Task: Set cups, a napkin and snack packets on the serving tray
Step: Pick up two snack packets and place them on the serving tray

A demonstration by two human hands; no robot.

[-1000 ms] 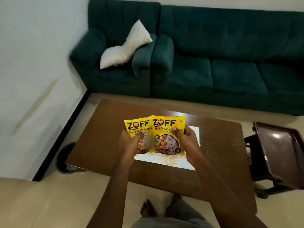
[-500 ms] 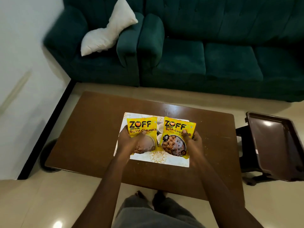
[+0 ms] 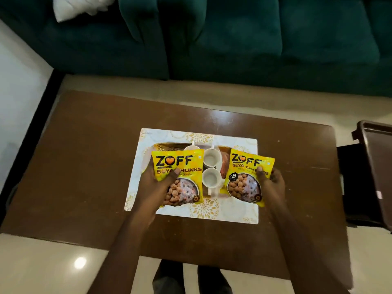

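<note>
A white serving tray (image 3: 237,211) with gold flower patterns lies on the brown table (image 3: 84,166). Two white cups (image 3: 212,159) (image 3: 211,178) stand in the tray's middle; a third cup (image 3: 189,147) peeks out behind the left packet. A gold-brown napkin (image 3: 169,146) shows under the cups. My left hand (image 3: 157,183) grips a yellow soya chunks packet (image 3: 179,166) over the tray's left side. My right hand (image 3: 272,183) grips a second yellow packet (image 3: 244,181) over the tray's right side.
A dark green sofa (image 3: 233,39) with a white cushion (image 3: 76,7) runs along the far side of the table. A dark brown stool or side table (image 3: 377,166) stands at the right. My feet (image 3: 191,279) are at the table's near edge.
Both packets have moved apart and lower toward the tray's two sides, uncovering the cups between them. The camera has tilted down and closer to the table.
</note>
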